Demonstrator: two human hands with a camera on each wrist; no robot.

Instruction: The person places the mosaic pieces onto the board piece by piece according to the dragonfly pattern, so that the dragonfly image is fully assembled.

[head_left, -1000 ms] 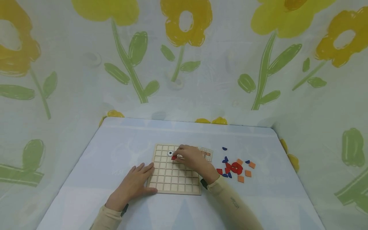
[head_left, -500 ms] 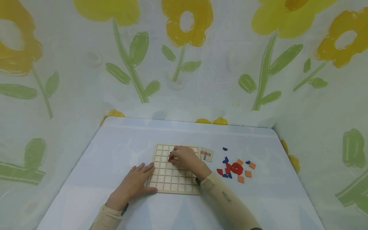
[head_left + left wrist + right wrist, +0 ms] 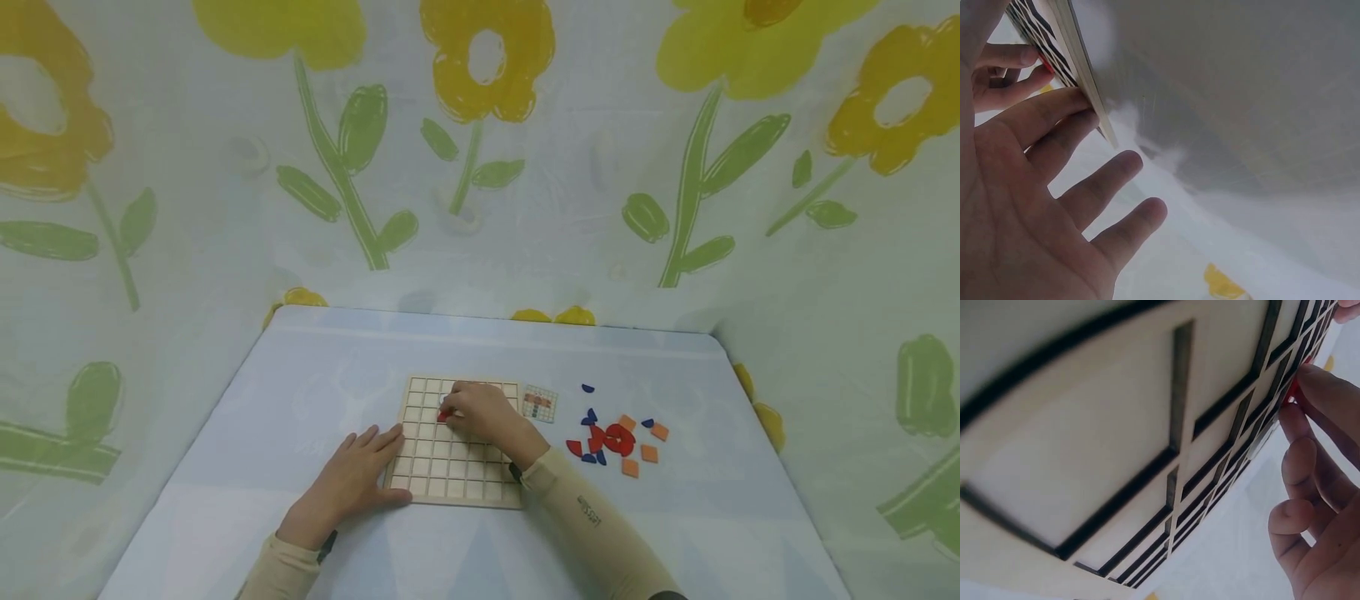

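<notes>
A wooden grid board (image 3: 446, 469) lies on the table in the head view. My left hand (image 3: 351, 473) rests at its left side, fingers spread straight, fingertips on the edge. Over the upper part of the grid, my right hand (image 3: 486, 414) pinches a small red piece (image 3: 442, 416) at a square left of centre. The right wrist view shows thumb and forefinger on that red piece (image 3: 1291, 392), the other fingers bent loosely. A white tile with a black dot, just behind the fingertips, is mostly hidden by my right hand.
Right of the board lies a pattern card (image 3: 540, 403). Farther right are scattered red pieces (image 3: 618, 439), orange squares (image 3: 631, 468) and blue half-round pieces (image 3: 588, 388). A flower-printed curtain (image 3: 570, 208) stands behind and around the table.
My right hand has shifted slightly left with the red piece, covering most of the dotted tile and uncovering the pattern card. My left hand stays in place.
</notes>
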